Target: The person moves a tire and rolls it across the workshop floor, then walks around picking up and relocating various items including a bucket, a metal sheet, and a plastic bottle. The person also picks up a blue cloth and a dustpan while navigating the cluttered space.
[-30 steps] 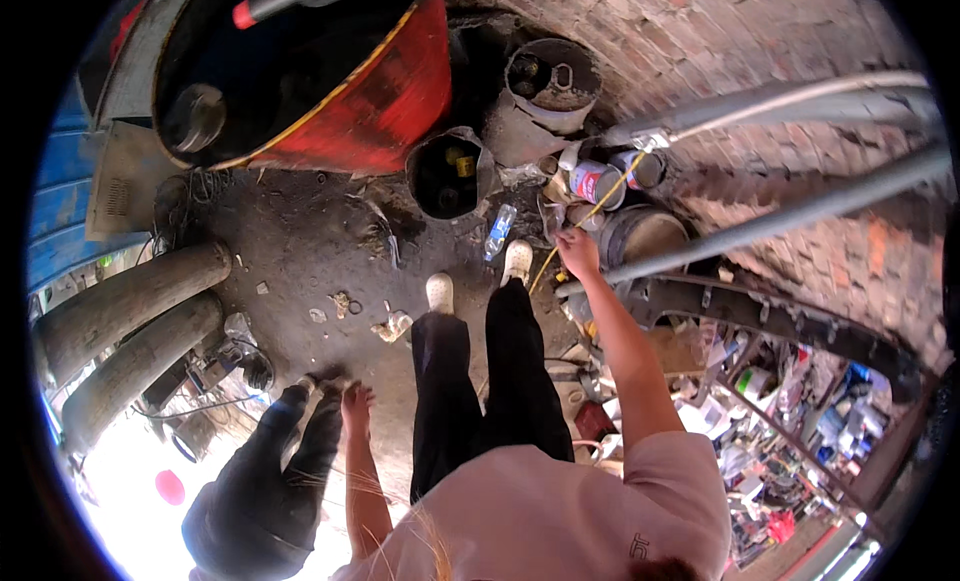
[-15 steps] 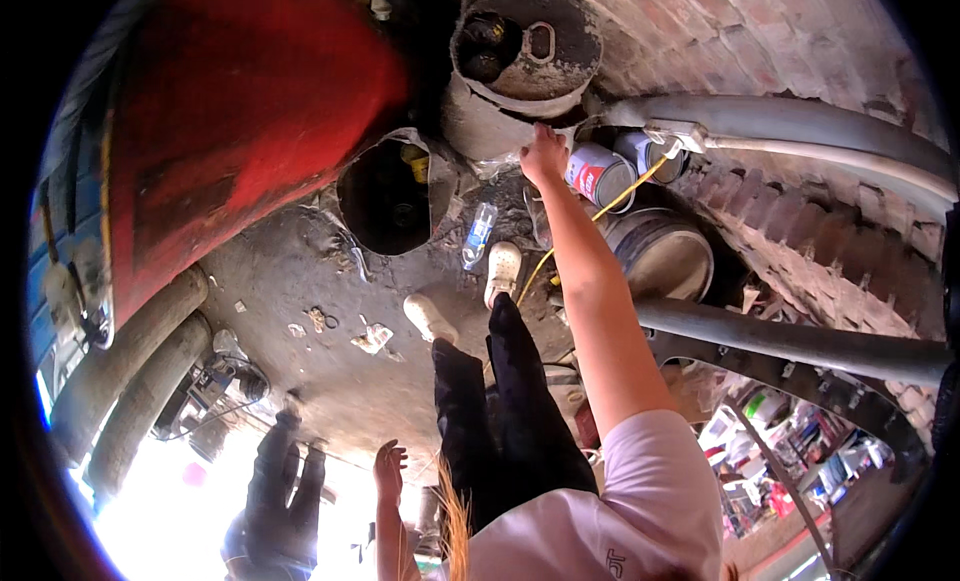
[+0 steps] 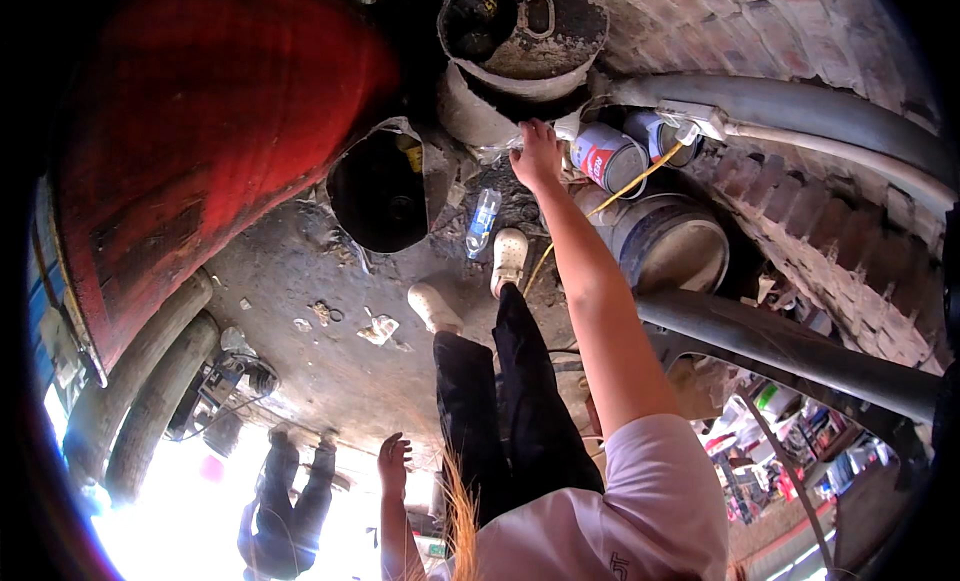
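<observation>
Right hand has reached farther up than before, fingers spread, now touching the grey drum. Left hand hangs spread open. Two cans, one bottle.

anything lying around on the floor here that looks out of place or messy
A clear plastic bottle lies on its side on the dirty floor near the white shoes, and crumpled scraps are scattered nearby.

The right hand shows only its back, so its fingertips and whatever they touch stay hidden against the grey drum. The red barrel runs off the frame's dark rim; glare washes out a second person.
</observation>
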Action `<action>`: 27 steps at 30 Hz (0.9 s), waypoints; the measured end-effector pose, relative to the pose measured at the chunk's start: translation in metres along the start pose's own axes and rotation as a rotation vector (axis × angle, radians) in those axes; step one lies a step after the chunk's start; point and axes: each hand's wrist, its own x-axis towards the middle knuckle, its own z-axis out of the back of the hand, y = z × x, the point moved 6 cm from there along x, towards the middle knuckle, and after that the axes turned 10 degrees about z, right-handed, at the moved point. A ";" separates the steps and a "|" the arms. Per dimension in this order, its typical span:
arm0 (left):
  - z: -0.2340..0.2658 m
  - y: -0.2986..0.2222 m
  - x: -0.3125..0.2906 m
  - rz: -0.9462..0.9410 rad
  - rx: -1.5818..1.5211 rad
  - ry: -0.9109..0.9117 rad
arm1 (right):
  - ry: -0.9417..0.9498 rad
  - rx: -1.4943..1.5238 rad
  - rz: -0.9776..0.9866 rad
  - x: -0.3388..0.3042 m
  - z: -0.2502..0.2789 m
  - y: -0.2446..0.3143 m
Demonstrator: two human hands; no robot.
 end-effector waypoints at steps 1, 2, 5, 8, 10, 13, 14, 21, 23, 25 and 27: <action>-0.003 0.000 0.001 0.001 0.006 0.006 | 0.011 0.022 -0.005 -0.007 -0.002 0.001; -0.006 -0.003 0.004 0.000 0.013 0.010 | 0.004 0.030 0.002 -0.010 -0.003 0.002; -0.015 -0.016 0.006 -0.030 0.043 0.030 | 0.014 -0.008 0.027 0.000 0.002 0.001; -0.024 -0.034 0.007 -0.063 0.059 0.027 | 0.001 -0.057 0.025 0.024 0.014 0.002; -0.029 -0.045 0.014 -0.100 0.065 0.037 | -0.103 -0.049 -0.055 0.029 0.019 -0.001; -0.035 -0.060 0.020 -0.130 0.055 0.045 | -0.392 0.051 -0.145 0.023 0.041 -0.003; -0.038 -0.063 0.022 -0.129 0.035 0.036 | -0.454 0.083 -0.124 0.028 0.064 0.004; -0.076 -0.092 0.035 -0.246 0.070 0.109 | -0.491 0.250 0.025 0.128 0.139 0.001; -0.079 -0.099 0.039 -0.251 0.105 0.107 | -0.271 0.135 -0.233 0.154 0.131 -0.015; -0.078 -0.108 0.042 -0.369 0.065 0.145 | -0.131 0.140 -0.469 0.168 0.126 -0.025; -0.073 -0.121 0.046 -0.399 -0.023 0.194 | -0.076 0.228 -0.647 0.174 0.117 -0.033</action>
